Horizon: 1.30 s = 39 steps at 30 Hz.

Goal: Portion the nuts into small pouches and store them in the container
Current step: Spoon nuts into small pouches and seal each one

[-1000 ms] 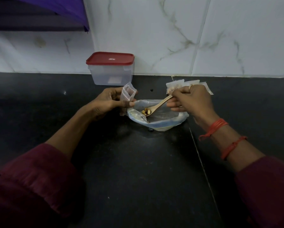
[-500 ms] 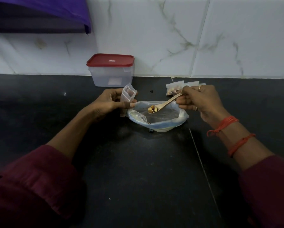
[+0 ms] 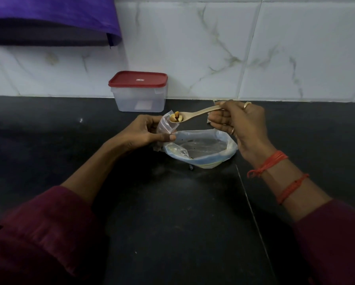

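The black bench runs wide to the left, right and near side, backed by a white marble-tiled wall. The red-lidded container stands far, against that wall. An open plastic bag lies at centre. Over its left rim the left grip pinches a small clear pouch. The right grip holds a wooden spoon, whose nuts sit at the pouch's mouth.

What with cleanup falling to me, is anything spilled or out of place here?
One small dark bit lies on the counter just in front of the large bag, possibly a stray piece; too small to tell. Nothing else stands out.
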Each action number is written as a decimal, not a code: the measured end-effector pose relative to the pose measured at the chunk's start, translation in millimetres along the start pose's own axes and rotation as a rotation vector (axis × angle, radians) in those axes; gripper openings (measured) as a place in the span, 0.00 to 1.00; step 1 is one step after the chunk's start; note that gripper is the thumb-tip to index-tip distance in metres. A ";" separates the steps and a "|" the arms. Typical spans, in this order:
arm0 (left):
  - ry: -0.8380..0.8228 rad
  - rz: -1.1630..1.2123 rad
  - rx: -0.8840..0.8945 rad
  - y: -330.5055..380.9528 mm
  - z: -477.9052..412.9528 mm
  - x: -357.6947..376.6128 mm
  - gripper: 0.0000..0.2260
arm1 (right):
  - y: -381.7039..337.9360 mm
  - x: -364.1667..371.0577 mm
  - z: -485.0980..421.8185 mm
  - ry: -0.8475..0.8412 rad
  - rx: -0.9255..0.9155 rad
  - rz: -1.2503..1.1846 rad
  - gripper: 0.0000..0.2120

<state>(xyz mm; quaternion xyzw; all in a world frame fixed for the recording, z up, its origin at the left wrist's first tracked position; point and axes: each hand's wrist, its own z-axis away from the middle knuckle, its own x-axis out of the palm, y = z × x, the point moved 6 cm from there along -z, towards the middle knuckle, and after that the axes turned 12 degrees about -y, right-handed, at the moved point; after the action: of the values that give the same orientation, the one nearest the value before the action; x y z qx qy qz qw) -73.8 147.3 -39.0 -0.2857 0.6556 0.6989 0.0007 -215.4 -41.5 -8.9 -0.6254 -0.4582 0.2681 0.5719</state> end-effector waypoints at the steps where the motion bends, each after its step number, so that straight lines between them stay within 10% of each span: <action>1: -0.002 -0.003 0.002 0.3 -0.1 0.3 0.14 | 0.4 2.2 0.5 -0.009 -0.009 0.006 0.07; 12: -0.001 -0.002 0.027 2.4 0.1 1.0 0.15 | -14.4 29.0 10.4 -0.383 -0.325 0.428 0.09; 19: 0.023 0.012 0.030 1.8 2.0 -1.1 0.18 | -19.0 24.8 10.6 -0.358 -0.356 0.426 0.09; 28: 0.167 -0.007 0.069 8.9 7.7 -7.2 0.25 | -20.2 -27.9 -0.2 0.144 -0.221 0.414 0.04; 39: 0.266 0.009 0.182 31.4 6.3 -9.7 0.19 | -4.2 -18.4 -1.1 -0.136 0.019 0.713 0.03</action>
<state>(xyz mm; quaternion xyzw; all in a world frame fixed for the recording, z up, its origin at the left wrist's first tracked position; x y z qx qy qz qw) -80.0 152.4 -6.5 -0.3716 0.7120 0.5924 -0.0634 -223.6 -58.5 -8.1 -0.7212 -0.2458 0.4960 0.4164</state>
